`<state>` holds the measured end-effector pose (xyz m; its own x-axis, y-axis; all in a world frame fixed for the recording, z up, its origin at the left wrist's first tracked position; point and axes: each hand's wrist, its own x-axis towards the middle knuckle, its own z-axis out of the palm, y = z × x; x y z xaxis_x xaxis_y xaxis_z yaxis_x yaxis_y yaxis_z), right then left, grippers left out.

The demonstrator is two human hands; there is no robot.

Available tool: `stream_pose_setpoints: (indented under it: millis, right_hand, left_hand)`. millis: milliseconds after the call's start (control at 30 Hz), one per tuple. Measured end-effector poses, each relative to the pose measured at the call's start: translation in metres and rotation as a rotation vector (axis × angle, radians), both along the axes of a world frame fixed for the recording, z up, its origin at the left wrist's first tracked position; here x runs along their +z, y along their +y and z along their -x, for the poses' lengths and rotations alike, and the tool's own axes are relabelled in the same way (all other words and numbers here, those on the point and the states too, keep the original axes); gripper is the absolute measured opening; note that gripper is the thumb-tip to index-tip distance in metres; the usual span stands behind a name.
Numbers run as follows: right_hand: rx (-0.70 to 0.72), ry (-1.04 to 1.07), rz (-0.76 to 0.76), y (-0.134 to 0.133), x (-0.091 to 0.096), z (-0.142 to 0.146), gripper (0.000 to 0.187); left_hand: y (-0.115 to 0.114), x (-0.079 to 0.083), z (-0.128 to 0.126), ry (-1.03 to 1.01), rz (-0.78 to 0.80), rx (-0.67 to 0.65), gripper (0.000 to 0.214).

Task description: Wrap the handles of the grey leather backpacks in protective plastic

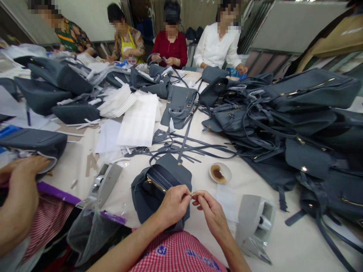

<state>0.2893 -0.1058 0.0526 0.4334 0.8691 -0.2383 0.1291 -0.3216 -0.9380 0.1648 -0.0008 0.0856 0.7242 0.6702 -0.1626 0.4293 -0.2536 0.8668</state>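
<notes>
My left hand (pixel 173 204) and my right hand (pixel 210 211) meet in front of me, fingertips pinched together on a small gold metal fitting (pixel 192 194). Just under and behind my left hand lies an open grey-blue handbag (pixel 159 181) with a gold zip along its mouth. The bag rests on the white table (pixel 286 241), close to my chest. Both hands are closed in a pinch; the fitting is tiny and mostly covered by my fingers.
A small white dish (pixel 220 173) with brown glue sits right of the bag. Grey tape dispensers stand at left (pixel 103 183) and right (pixel 255 223). Loose straps (pixel 187 145), white sheets (pixel 138 121) and a big heap of grey bags (pixel 297 124) fill the table. Several people work opposite; another person's arm (pixel 17 200) is at left.
</notes>
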Motion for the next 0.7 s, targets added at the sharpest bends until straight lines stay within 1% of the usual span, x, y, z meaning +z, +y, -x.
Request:
stream_pose_setpoints:
  millis: [100, 200, 300, 400, 433, 467, 567, 600, 633, 700]
  right_hand:
    - [0.054, -0.231, 0.002, 0.004, 0.007, 0.005, 0.034]
    - [0.015, -0.432, 0.015, 0.009, 0.011, 0.012, 0.033]
    - [-0.049, -0.494, 0.019, 0.011, 0.010, 0.013, 0.030]
    - [-0.100, -0.518, 0.019, 0.007, 0.002, 0.004, 0.023]
    - [-0.139, -0.456, 0.036, 0.005, -0.002, -0.001, 0.018]
    - [-0.189, -0.338, 0.071, 0.003, -0.006, -0.006, 0.017]
    - [-0.302, 0.143, 0.227, 0.004, -0.021, -0.016, 0.030]
    - [-0.309, 0.267, 0.263, 0.008, -0.025, -0.017, 0.033]
    - [-0.298, 0.341, 0.274, 0.013, -0.029, -0.016, 0.036]
    - [-0.277, 0.453, 0.248, 0.028, -0.034, -0.010, 0.041]
  left_hand:
    - [0.000, -0.001, -0.001, 0.015, -0.001, 0.005, 0.018]
    - [-0.001, -0.002, -0.003, 0.033, -0.013, 0.024, 0.017]
    - [-0.001, -0.001, -0.005, 0.043, -0.014, 0.034, 0.016]
    - [-0.001, 0.001, -0.004, 0.042, -0.008, 0.044, 0.015]
    - [0.000, 0.002, -0.003, 0.035, -0.003, 0.041, 0.016]
    - [0.000, 0.003, -0.001, 0.024, 0.006, 0.035, 0.016]
    - [0.001, 0.006, 0.005, -0.019, 0.051, 0.007, 0.017]
    - [0.001, 0.006, 0.007, -0.031, 0.066, -0.002, 0.018]
    - [0.001, 0.007, 0.008, -0.040, 0.075, -0.007, 0.018]
    - [0.001, 0.007, 0.008, -0.052, 0.081, -0.014, 0.019]
